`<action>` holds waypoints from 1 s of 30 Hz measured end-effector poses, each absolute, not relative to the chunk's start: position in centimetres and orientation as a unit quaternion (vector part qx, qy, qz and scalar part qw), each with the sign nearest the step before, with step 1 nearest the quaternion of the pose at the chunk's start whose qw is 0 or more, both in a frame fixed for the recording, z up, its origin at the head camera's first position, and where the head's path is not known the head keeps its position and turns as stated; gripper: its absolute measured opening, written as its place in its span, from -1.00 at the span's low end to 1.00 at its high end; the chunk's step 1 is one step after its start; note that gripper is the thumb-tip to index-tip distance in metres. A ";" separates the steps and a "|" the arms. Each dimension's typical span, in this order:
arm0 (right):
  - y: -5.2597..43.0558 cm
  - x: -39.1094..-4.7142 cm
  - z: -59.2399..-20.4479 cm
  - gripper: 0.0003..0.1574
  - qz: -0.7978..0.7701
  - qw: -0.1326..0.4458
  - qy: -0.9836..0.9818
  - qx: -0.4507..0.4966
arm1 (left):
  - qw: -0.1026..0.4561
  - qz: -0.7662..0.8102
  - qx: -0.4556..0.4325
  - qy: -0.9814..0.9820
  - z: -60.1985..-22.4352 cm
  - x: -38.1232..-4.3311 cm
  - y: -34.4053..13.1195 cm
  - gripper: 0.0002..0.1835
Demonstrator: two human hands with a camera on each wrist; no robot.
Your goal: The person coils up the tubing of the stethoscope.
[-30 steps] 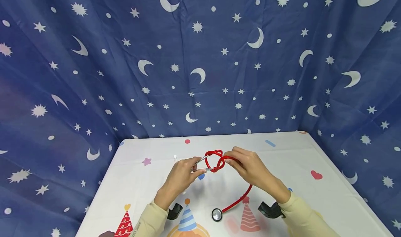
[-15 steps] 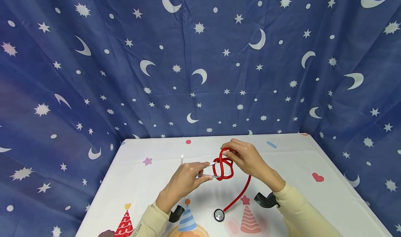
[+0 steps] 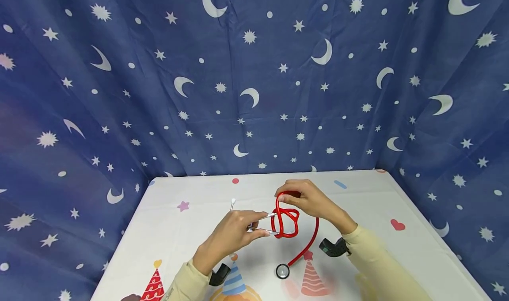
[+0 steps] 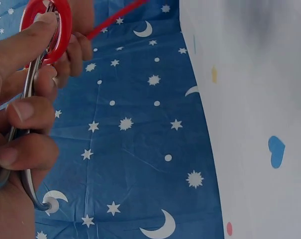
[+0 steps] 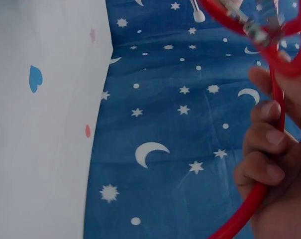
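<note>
A stethoscope with red tubing (image 3: 296, 223) is held up over the table between both hands. My left hand (image 3: 235, 230) grips its metal ear tubes (image 4: 30, 82), and a white eartip (image 3: 233, 201) sticks out beyond the knuckles. The red tubing loops around itself just right of the left fingertips. My right hand (image 3: 308, 198) pinches an upper bend of the tubing; in the right wrist view its fingers (image 5: 267, 139) curl round the red tube. From there the tube hangs down to the round chest piece (image 3: 282, 271), low over the table front.
A white tablecloth (image 3: 191, 239) printed with party hats, hearts and stars covers the table. Behind and at both sides hangs a blue curtain (image 3: 222, 115) with moons and stars. Black wrist mounts (image 3: 334, 247) sit under both forearms.
My right hand has risen and shifted left, drawing a bend of tubing upward into a taller loop. My left hand has moved slightly down with the ear tubes. The chest piece has swung slightly right.
</note>
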State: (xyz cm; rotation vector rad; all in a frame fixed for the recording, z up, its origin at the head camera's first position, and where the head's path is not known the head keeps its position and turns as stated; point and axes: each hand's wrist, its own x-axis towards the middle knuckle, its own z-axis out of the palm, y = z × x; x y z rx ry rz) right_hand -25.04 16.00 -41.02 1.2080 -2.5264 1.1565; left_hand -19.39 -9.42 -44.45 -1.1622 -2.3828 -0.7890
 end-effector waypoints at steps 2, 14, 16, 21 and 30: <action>15.8 -25.3 -41.6 -0.82 0.398 0.008 -0.827 0.397 | 0.184 -0.284 -0.418 -0.844 -44.5 -19.0 -9.7 -0.59; 16.3 -25.4 -43.4 -0.75 0.453 -0.054 -0.818 0.351 | 0.215 -0.315 -0.428 -0.819 -44.4 -19.4 -8.9 -0.57; 16.3 -25.3 -43.6 -0.73 0.455 -0.045 -0.824 0.336 | 0.218 -0.324 -0.418 -0.820 -44.4 -19.4 -9.0 -0.56; 16.1 -24.8 -44.3 -0.72 0.447 -0.025 -0.838 0.312 | 0.189 -0.355 -0.395 -0.826 -44.0 -19.4 -9.6 -0.54; 15.4 -23.6 -45.0 -0.71 0.432 -0.016 -0.857 0.281 | 0.190 -0.355 -0.339 -0.850 -43.7 -19.5 -10.5 -0.55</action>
